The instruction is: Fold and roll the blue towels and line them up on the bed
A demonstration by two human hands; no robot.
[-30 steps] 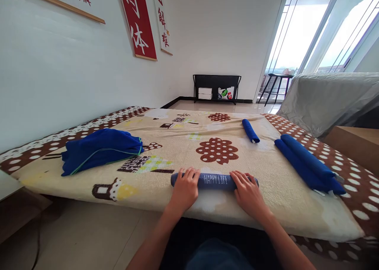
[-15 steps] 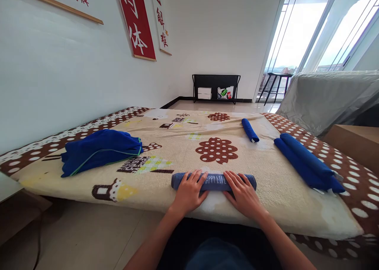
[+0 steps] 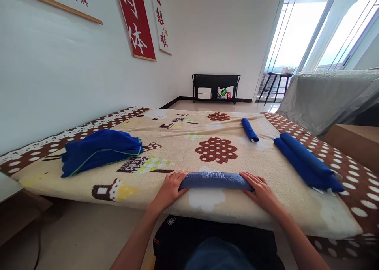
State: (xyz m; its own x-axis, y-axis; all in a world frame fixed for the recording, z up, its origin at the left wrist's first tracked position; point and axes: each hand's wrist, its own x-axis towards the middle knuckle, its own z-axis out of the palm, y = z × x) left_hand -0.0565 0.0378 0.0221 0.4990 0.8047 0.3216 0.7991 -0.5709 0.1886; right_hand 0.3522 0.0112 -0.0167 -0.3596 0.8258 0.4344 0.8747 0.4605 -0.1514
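Head: hands (image 3: 170, 187) (image 3: 260, 189) grip plush rolled towel (image 3: 215, 180).

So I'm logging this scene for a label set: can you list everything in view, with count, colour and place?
rolled towel: 1, grey-blue, near bed edge, between the hands
small roll: 1, blue, far right of bed
long rolls: 2, blue, side by side, right of bed
loose towels: pile, blue, left of bed
blanket: 1, beige and brown, over bed
banners: 2, red and white, wall
rack: 1, black, far wall
stool: 1, black, by window
cover: 1, grey, right
left hand: at the towel's left end
right hand: at its right end
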